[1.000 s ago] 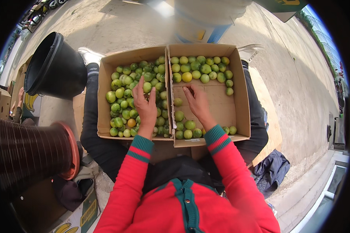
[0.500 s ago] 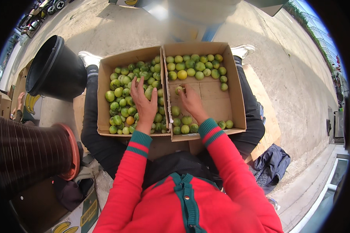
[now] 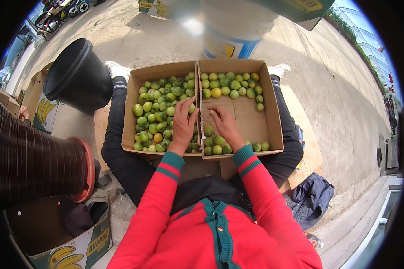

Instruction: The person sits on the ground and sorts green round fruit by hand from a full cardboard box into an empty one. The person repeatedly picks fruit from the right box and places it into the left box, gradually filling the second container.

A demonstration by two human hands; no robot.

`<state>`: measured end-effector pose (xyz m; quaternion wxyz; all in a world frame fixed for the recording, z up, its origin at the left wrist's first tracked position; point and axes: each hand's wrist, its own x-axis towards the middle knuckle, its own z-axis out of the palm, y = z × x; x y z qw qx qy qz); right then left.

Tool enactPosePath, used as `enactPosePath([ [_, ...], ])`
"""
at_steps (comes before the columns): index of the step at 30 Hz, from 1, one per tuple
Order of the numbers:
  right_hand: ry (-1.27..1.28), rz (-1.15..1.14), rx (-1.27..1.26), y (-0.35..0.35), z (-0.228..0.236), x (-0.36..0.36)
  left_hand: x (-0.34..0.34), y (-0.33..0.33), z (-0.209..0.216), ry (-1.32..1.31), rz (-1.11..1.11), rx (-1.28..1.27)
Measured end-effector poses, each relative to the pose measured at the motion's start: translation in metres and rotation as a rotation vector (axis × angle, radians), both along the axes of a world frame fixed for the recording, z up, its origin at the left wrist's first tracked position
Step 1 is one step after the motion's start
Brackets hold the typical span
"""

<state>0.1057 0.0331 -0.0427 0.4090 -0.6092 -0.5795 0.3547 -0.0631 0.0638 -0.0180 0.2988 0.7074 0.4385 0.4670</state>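
Two shallow cardboard boxes lie side by side between my legs. The left box [image 3: 129,121] is crowded with green tomatoes [image 3: 153,107], a few of them yellow or orange. Along the far side of the right box [image 3: 278,130], green and yellow tomatoes [image 3: 234,84] sit in rows; several more lie along its near edge. My left hand [image 3: 182,127], at the left box's right wall, has thumb and fingers closed around a green tomato [image 3: 191,108]. Just across the dividing walls, my right hand [image 3: 226,127] is over the right box, thumb and forefinger apart with nothing seen between them.
A black bucket [image 3: 78,76] leans at the left, above a stack of dark tubs with a reddish rim [image 3: 86,170]. Beyond the boxes stands a white-and-blue pail [image 3: 231,45]. A dark cloth [image 3: 312,199] lies at the right. Another person's hand [image 3: 24,112] shows far left.
The tomato in my right hand's fingers is no longer there. My left hand has moved right, from over the tomatoes to the dividing wall, with a tomato in its fingers. The view has shifted slightly.
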Motion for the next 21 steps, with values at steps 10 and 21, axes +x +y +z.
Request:
enactPosePath([
  [10, -0.715, 0.246, -0.112, -0.013, -0.019, -0.003, -0.017, 0.033, -0.046, -0.126, 0.210, -0.279],
  [21, 0.041, -0.142, 0.182, -0.011, 0.022, -0.006, -0.010, -0.003, 0.004, 0.045, -0.088, 0.135],
])
